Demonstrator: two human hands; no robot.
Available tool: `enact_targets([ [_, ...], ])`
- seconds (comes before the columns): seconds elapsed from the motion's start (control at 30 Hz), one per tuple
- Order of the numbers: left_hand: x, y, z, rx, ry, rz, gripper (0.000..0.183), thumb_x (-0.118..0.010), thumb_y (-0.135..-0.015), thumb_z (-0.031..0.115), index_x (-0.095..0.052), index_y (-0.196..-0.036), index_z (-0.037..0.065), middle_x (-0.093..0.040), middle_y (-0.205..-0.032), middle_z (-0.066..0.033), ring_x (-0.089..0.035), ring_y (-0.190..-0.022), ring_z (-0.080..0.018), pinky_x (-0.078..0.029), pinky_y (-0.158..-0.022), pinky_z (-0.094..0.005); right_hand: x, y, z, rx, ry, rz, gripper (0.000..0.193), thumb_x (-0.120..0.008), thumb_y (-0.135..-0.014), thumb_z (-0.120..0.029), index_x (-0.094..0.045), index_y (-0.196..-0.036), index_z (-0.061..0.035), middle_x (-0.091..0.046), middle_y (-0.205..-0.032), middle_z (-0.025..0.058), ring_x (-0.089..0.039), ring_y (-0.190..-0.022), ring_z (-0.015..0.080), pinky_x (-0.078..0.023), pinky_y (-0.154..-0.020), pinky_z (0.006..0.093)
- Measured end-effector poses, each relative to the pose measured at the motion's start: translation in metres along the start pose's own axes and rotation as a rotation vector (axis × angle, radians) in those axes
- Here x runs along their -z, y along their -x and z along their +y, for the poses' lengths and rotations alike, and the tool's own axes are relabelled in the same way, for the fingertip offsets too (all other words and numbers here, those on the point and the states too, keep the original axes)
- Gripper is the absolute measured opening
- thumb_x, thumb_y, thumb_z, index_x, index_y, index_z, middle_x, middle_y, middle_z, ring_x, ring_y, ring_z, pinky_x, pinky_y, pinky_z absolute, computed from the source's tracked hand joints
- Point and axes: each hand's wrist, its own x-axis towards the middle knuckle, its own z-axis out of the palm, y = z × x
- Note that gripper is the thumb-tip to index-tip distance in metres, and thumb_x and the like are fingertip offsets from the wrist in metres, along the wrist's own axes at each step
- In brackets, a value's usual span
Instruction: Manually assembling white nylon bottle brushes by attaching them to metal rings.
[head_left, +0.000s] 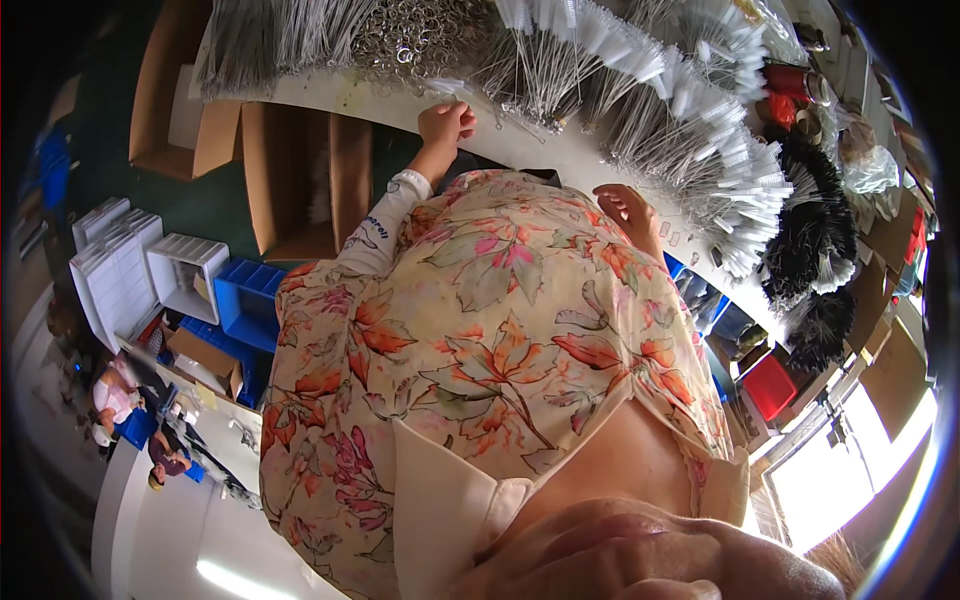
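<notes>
My left hand (447, 122) is at the near edge of the white table (400, 108), its fingers curled closed. Whatever it may hold is hidden in the fingers. Just beyond it are a pile of metal rings (410, 42) and a small clear piece (446, 87). Further right, my right hand (630, 208) hovers by the table edge with loosely bent fingers apart and nothing visible in them. Nearest to it lie white-bristled wire brushes (690, 165), heaped in rows with their twisted wire stems toward me. Bundled thin wires (285, 40) lie at the far left of the table.
Cardboard boxes (290, 180) stand open left of the table. White crates (115, 260) and a blue bin (248, 300) are behind them. Black-bristled brushes (810, 220) and a red bin (768, 388) are at the right. Two people (165, 455) sit in the background at lower left.
</notes>
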Motion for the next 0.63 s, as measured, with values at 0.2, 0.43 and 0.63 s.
enact_targets([
  [0.2, -0.021, -0.015, 0.004, -0.078, -0.232, 0.142, 0.023, -0.07, -0.076, 0.022, -0.062, -0.069, 0.002, -0.062, -0.062, -0.006, -0.062, -0.052, -0.0145, -0.047, -0.041, -0.0244, 0.005, 0.001, 0.036, -0.002, -0.064, -0.048, 0.014, -0.058, -0.086, -0.013, -0.064, -0.096, -0.0059, -0.063, -0.087, 0.0088, -0.06, -0.075, 0.0162, -0.048, -0.069, 0.0283],
  [0.43, -0.031, -0.02, 0.004, -0.166, -0.521, 0.268, 0.026, -0.067, -0.073, 0.024, -0.063, -0.063, 0.0, -0.062, -0.055, -0.0075, -0.061, -0.048, -0.0159, -0.048, -0.043, -0.0278, 0.004, 0.008, 0.059, 0.026, -0.121, 0.003, 0.013, -0.059, -0.085, -0.011, -0.065, -0.096, -0.0074, -0.063, -0.085, 0.0079, -0.061, -0.074, 0.0153, -0.049, -0.067, 0.0268],
  [0.63, -0.048, -0.028, 0.004, -0.056, -0.487, 0.318, 0.023, -0.063, -0.075, 0.02, -0.064, -0.064, 0.0, -0.064, -0.057, -0.0086, -0.064, -0.051, -0.0187, -0.051, -0.049, -0.0295, 0.01, 0.018, 0.074, 0.039, -0.069, 0.03, 0.015, -0.06, -0.083, -0.009, -0.065, -0.097, -0.0086, -0.064, -0.086, 0.0068, -0.061, -0.071, 0.0137, -0.049, -0.065, 0.0257],
])
